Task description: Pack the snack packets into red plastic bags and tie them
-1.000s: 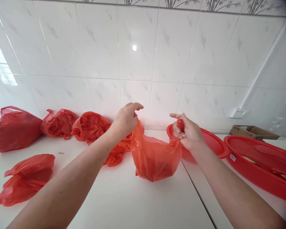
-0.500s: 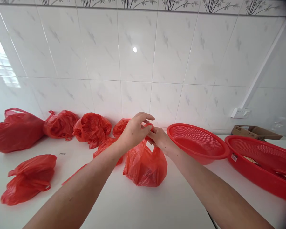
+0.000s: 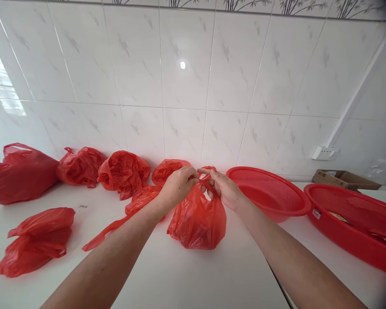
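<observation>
Midway along the smooth white tabletop [image 3: 180, 279], short of its back edge, sits a bulging, translucent red plastic bag [image 3: 197, 221]. Its gathered handles are grasped from both sides: the left hand [image 3: 179, 183] pinches the plastic, while the right hand [image 3: 227, 189] has its fingers curled around a loop. Toward the back edge, crumpled red plastic bags [image 3: 125, 171] lie leftward; a round, perforated red plastic basket [image 3: 265, 189] stands rightward.

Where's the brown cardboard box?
In the head view, the cardboard box sits on the right, just behind the rightmost red basket and below the white socket.
</observation>
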